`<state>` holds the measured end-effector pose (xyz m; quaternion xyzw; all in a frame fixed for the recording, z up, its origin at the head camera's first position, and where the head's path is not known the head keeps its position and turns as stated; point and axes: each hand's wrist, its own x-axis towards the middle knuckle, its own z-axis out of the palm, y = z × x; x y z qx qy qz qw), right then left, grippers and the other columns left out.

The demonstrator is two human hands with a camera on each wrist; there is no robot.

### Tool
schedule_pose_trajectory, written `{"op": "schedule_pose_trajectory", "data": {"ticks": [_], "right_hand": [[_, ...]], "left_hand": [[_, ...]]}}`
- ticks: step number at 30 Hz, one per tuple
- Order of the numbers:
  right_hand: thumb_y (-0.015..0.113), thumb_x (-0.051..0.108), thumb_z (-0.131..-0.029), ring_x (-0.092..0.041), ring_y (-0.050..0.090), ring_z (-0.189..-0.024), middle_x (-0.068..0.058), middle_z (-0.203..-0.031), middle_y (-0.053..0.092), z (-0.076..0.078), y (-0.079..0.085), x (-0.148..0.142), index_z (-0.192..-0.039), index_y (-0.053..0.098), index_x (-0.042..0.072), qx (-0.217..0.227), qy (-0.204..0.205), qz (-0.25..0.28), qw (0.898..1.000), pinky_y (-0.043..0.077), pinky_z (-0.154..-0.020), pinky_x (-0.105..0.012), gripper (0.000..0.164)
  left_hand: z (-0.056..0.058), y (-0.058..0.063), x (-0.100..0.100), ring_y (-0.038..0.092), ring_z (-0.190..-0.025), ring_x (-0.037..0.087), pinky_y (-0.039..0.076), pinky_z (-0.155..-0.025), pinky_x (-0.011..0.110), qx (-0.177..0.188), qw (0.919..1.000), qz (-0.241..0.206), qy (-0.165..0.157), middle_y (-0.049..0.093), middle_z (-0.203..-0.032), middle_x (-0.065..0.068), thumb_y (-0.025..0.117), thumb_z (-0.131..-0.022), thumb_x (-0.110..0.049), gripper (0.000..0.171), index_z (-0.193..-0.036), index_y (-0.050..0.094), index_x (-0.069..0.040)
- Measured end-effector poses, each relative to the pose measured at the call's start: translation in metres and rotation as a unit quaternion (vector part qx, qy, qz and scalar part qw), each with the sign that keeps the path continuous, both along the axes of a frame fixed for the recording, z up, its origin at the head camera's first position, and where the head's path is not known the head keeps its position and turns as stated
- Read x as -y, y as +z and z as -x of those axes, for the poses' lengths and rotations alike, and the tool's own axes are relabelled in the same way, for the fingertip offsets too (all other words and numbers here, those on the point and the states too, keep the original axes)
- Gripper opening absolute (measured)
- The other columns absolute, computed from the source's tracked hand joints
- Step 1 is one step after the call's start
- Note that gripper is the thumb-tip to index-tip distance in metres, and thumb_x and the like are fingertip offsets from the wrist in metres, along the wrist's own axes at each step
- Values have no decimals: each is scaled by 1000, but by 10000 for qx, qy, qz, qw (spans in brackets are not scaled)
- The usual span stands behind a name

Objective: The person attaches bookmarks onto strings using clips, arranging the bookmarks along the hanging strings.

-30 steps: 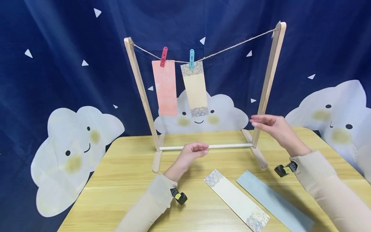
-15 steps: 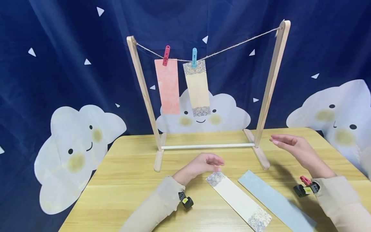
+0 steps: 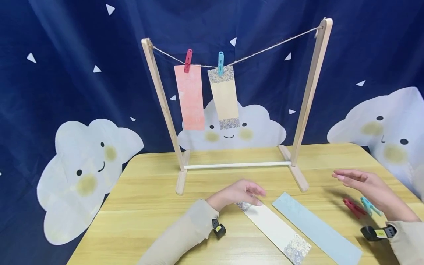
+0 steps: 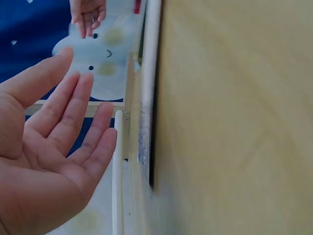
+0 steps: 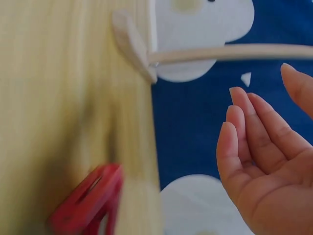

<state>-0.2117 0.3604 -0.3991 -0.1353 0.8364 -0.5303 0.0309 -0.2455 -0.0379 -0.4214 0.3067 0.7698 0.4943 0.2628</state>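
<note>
My left hand, fingers loosely bent and holding nothing, hovers over the far end of a cream strip with lace-patterned ends. That strip shows edge-on beside the hand in the left wrist view. A light blue strip lies to its right. At the right, my right hand is relaxed above a red clothespin and a blue clothespin; its palm is bare in the right wrist view. On a string, a red clothespin holds a pink strip and a blue one a patterned strip.
The wooden stand carries the sagging string between two posts, with a white crossbar low down. It stands at the back of the wooden table, before a dark blue curtain with clouds.
My left hand has moved right and nearer, over the cream strip. The right hand has gone right and down from beside the post; the loose clothespins now show below it.
</note>
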Motion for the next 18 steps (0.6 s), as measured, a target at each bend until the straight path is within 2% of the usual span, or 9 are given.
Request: {"op": "schedule_pose_trajectory", "data": {"ticks": [2, 5, 8, 15, 18], "right_hand": [[46, 6, -98, 10, 57, -99, 20, -109, 64, -1, -6, -9, -120, 62, 17, 55, 70, 198, 9998, 45, -76, -9, 29], [45, 0, -97, 8, 58, -99, 18, -109, 66, -2, -14, -21, -117, 64, 17, 137, 194, 611, 9978, 46, -76, -10, 33], [44, -1, -97, 8, 58, -98, 18, -109, 66, -4, -19, -31, -114, 65, 19, 196, 96, 748, 9970, 47, -76, -10, 34], [47, 4, -97, 11, 56, -95, 22, -106, 65, -5, -25, -49, -112, 65, 22, 402, -225, 533, 9975, 46, -74, -9, 30], [50, 9, -97, 13, 55, -93, 27, -104, 62, -8, -27, -55, -111, 65, 26, 567, -469, 169, 9971, 44, -71, -7, 27]], "left_hand": [[0, -1, -2, 57, -110, 7, 42, -96, 23, -92, 9997, 155, -171, 66, -115, 0, 72, -80, -5, 35, -114, 64, -4], [1, -3, -4, 56, -110, 6, 41, -97, 23, -103, 9992, 229, -324, 66, -116, 2, 72, -80, -2, 37, -116, 64, -3], [2, -4, -6, 57, -109, 5, 40, -98, 21, -146, 9985, 318, -421, 66, -116, 3, 71, -80, 0, 37, -116, 63, -3], [7, -10, -8, 57, -106, 2, 39, -98, 19, -445, 9963, 614, -412, 68, -112, -2, 72, -78, -1, 35, -113, 66, -6], [6, -10, -9, 57, -105, 3, 40, -96, 19, -445, 9957, 716, -374, 68, -111, -3, 74, -77, -2, 36, -112, 67, -7]]}}
